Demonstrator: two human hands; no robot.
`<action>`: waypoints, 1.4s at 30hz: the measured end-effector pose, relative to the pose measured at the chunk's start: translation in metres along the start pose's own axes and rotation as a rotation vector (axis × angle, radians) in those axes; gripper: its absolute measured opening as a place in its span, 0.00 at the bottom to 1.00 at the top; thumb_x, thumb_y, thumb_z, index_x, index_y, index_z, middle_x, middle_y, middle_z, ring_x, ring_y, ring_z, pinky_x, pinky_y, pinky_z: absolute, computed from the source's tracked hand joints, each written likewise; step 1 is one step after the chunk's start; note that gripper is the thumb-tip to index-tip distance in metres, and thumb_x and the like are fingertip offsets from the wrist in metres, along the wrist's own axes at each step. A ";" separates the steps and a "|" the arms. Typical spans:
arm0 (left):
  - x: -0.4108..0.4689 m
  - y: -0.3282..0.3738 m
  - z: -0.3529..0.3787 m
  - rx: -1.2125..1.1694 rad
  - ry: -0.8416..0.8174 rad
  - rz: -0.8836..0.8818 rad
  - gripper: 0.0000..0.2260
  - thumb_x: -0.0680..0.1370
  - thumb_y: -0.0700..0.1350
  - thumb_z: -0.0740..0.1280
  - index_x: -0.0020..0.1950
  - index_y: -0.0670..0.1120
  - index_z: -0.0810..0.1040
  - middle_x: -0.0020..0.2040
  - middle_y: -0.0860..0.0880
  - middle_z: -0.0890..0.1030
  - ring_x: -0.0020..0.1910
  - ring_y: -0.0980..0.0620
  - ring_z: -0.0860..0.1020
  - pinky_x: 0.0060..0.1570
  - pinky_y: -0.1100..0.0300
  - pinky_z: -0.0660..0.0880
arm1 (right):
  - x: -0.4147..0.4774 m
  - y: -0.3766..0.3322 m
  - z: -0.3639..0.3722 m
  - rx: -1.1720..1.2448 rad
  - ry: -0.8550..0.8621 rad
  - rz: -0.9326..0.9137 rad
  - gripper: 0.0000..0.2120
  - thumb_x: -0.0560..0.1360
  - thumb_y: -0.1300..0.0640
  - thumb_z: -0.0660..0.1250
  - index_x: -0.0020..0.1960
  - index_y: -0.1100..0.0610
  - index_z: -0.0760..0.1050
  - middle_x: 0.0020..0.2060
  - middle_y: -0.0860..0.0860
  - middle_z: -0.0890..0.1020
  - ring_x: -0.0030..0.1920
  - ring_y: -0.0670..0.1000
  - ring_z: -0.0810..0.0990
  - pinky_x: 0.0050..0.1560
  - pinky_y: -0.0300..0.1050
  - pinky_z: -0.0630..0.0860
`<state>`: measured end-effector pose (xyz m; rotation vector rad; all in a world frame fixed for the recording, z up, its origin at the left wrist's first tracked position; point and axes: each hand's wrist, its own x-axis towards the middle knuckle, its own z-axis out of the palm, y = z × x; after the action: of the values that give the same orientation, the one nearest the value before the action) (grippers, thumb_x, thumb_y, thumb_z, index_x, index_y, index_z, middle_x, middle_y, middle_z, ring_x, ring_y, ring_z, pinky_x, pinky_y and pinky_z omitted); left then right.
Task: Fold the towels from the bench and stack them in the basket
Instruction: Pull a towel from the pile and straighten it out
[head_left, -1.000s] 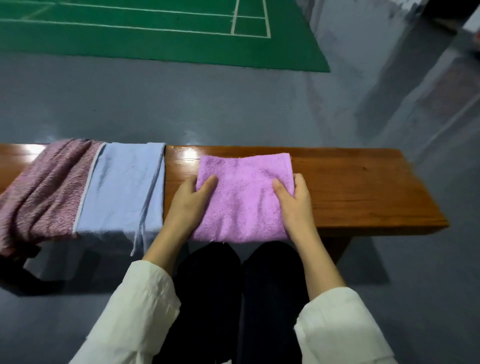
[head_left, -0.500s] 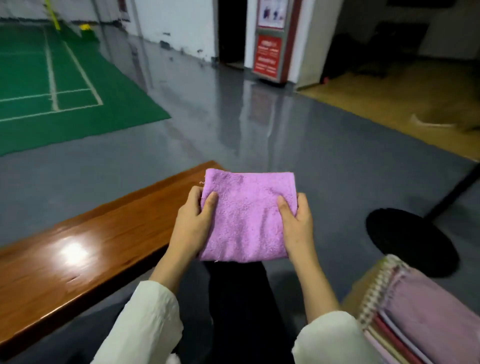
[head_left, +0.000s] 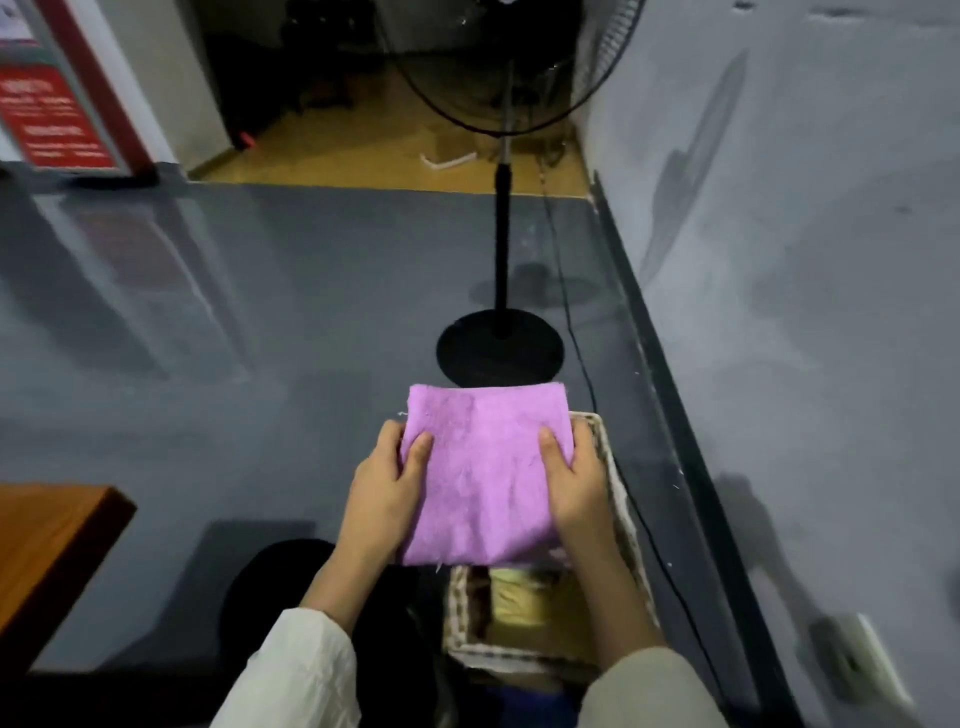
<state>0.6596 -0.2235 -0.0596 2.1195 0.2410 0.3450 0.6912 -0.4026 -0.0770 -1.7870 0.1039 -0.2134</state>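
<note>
A folded purple towel (head_left: 485, 467) is held flat above the woven basket (head_left: 621, 499) on the floor. My left hand (head_left: 387, 499) grips its left edge, thumb on top. My right hand (head_left: 574, 483) grips its right edge the same way. The towel hides most of the basket's inside; a yellowish folded cloth (head_left: 519, 597) shows in it below the towel's near edge. Only the end of the wooden bench (head_left: 47, 535) shows, at the lower left, with no towels on that part.
A standing fan has its black round base (head_left: 500, 348) and pole (head_left: 503, 249) just beyond the basket. Its cable (head_left: 582, 358) runs along the grey wall (head_left: 805, 312) on the right. A red sign board (head_left: 52, 119) stands at the far left.
Both hands lifted the purple towel off the bench and carried it to the right, over the basket. The view swung from the bench to the basket and fan.
</note>
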 end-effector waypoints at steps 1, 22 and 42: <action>0.004 0.002 0.014 0.006 -0.033 0.008 0.11 0.81 0.51 0.60 0.41 0.49 0.66 0.34 0.52 0.76 0.32 0.59 0.72 0.32 0.66 0.66 | 0.005 0.008 -0.011 -0.024 0.028 0.005 0.07 0.80 0.52 0.61 0.53 0.56 0.71 0.42 0.45 0.77 0.42 0.46 0.75 0.52 0.45 0.72; -0.036 -0.079 0.128 0.099 -0.217 -0.167 0.09 0.79 0.49 0.64 0.52 0.44 0.73 0.43 0.44 0.81 0.43 0.42 0.79 0.38 0.57 0.68 | -0.032 0.123 -0.061 -0.227 -0.036 0.383 0.19 0.80 0.47 0.60 0.69 0.49 0.67 0.60 0.50 0.77 0.60 0.53 0.75 0.56 0.41 0.67; -0.050 -0.103 0.136 0.641 -0.363 -0.097 0.17 0.80 0.52 0.61 0.63 0.43 0.69 0.60 0.43 0.75 0.59 0.42 0.72 0.54 0.49 0.71 | -0.040 0.147 -0.063 -0.575 -0.171 0.425 0.15 0.79 0.56 0.63 0.64 0.60 0.70 0.63 0.58 0.72 0.60 0.57 0.74 0.58 0.46 0.69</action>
<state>0.6542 -0.2901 -0.2240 2.7348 0.2617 -0.2112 0.6458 -0.4884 -0.2102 -2.2895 0.4537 0.3063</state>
